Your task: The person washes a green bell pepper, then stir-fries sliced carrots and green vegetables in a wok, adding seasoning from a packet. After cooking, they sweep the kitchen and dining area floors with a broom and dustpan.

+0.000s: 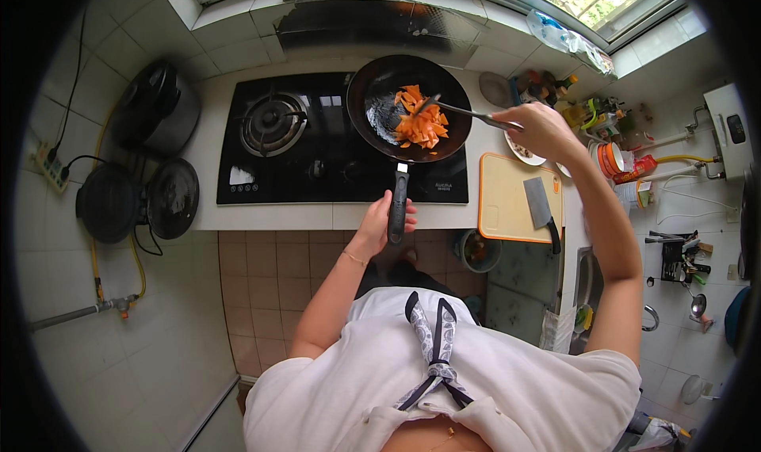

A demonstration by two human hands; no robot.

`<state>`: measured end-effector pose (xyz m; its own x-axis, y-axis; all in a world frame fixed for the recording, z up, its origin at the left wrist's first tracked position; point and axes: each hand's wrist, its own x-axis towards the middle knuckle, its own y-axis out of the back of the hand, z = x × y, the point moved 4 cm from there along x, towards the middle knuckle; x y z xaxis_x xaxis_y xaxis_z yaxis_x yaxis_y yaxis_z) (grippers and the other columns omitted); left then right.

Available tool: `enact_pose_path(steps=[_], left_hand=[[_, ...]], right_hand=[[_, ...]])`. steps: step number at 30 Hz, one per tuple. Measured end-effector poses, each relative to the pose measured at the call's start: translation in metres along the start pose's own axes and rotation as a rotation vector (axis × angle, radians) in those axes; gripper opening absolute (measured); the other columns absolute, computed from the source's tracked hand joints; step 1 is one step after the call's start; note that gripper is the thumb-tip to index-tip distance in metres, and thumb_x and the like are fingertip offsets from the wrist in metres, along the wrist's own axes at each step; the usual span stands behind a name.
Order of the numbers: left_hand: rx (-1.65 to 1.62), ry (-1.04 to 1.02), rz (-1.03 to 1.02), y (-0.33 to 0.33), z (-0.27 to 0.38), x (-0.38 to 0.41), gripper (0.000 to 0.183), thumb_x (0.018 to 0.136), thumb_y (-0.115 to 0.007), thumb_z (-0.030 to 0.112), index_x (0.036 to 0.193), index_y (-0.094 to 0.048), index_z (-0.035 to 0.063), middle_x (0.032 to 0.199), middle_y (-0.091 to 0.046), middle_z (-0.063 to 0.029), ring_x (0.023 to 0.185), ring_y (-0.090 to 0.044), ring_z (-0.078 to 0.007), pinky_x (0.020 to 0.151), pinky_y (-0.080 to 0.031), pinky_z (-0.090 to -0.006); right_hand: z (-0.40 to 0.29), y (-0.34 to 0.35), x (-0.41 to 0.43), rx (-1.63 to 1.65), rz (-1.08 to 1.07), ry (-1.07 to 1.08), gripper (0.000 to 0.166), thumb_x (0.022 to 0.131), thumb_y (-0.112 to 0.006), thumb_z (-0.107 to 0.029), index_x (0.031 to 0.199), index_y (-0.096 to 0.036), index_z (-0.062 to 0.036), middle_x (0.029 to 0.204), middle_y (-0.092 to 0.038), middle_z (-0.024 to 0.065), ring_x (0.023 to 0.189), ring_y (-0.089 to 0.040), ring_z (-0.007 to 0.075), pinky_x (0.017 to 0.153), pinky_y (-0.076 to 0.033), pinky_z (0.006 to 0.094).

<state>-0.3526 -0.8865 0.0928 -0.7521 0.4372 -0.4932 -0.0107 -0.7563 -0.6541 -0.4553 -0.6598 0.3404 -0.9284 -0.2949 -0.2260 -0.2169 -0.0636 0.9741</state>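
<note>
A dark wok-style frying pan (368, 83) sits over the right burner of the black glass gas hob (327, 155). Chopped orange carrot pieces (425, 128) are heaped right of the pan's centre, and its bare base shines to their left. My left hand (376, 221) holds the pan's black handle (398, 205) from below, thumb on one side and fingertips on the other. In my right hand (540, 132) is the handle of a metal spatula (469, 113). The spatula's blade reaches in among the carrot pieces, partly covering them.
On the right, a cleaver (538, 202) lies on an orange-rimmed cutting board (505, 211), its handle over the front edge. A plate (526, 155) and several bottles (585, 110) stand behind. Leftward are an unused burner (272, 122) and a black lidded cooker (157, 110). Below is a bin (478, 251).
</note>
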Motion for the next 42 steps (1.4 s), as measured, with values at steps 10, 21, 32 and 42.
enact_pose_path(steps=[10, 21, 32, 42], left_hand=[[-0.292, 0.210, -0.110, -0.015, -0.004, -0.005, 0.027, 0.096, -0.048, 0.030, 0.093, -0.049, 0.0037, 0.069, -0.049, -0.0053, 0.044, -0.040, -0.0076, 0.036, -0.030, -0.0189], [-0.319, 0.218, -0.108, -0.011, -0.006, -0.004, 0.023, 0.095, -0.050, 0.028, 0.090, -0.048, 0.0051, 0.067, -0.048, -0.0033, 0.044, -0.039, -0.0067, 0.036, -0.029, -0.0184], [-0.323, 0.233, -0.092, -0.011, -0.005, -0.004, 0.023, 0.095, -0.050, 0.027, 0.088, -0.049, 0.0055, 0.065, -0.046, -0.0015, 0.042, -0.037, -0.0063, 0.035, -0.028, -0.0185], [-0.326, 0.234, -0.093, -0.011, -0.005, -0.003, 0.023, 0.095, -0.050, 0.027, 0.088, -0.049, 0.0056, 0.065, -0.046, -0.0016, 0.042, -0.037, -0.0062, 0.036, -0.028, -0.0184]], right_hand=[[0.001, -0.045, -0.029, 0.384, 0.008, -0.054, 0.034, 0.078, -0.059, -0.008, 0.112, -0.064, -0.0079, 0.088, -0.067, 0.0184, 0.077, -0.065, 0.0277, 0.073, -0.049, 0.0347], [-0.020, -0.066, 0.024, 0.327, 0.106, -0.091, 0.033, 0.079, -0.056, -0.008, 0.110, -0.065, -0.0075, 0.089, -0.064, 0.0225, 0.084, -0.062, 0.0363, 0.076, -0.048, 0.0413], [0.009, 0.007, -0.059, 0.241, -0.181, -0.085, 0.032, 0.076, -0.062, -0.007, 0.108, -0.067, -0.0094, 0.089, -0.066, 0.0194, 0.077, -0.064, 0.0281, 0.071, -0.049, 0.0365], [-0.023, -0.057, 0.037, 0.547, 0.209, 0.043, 0.031, 0.079, -0.060, -0.013, 0.110, -0.066, -0.0094, 0.090, -0.066, 0.0194, 0.082, -0.064, 0.0321, 0.074, -0.049, 0.0367]])
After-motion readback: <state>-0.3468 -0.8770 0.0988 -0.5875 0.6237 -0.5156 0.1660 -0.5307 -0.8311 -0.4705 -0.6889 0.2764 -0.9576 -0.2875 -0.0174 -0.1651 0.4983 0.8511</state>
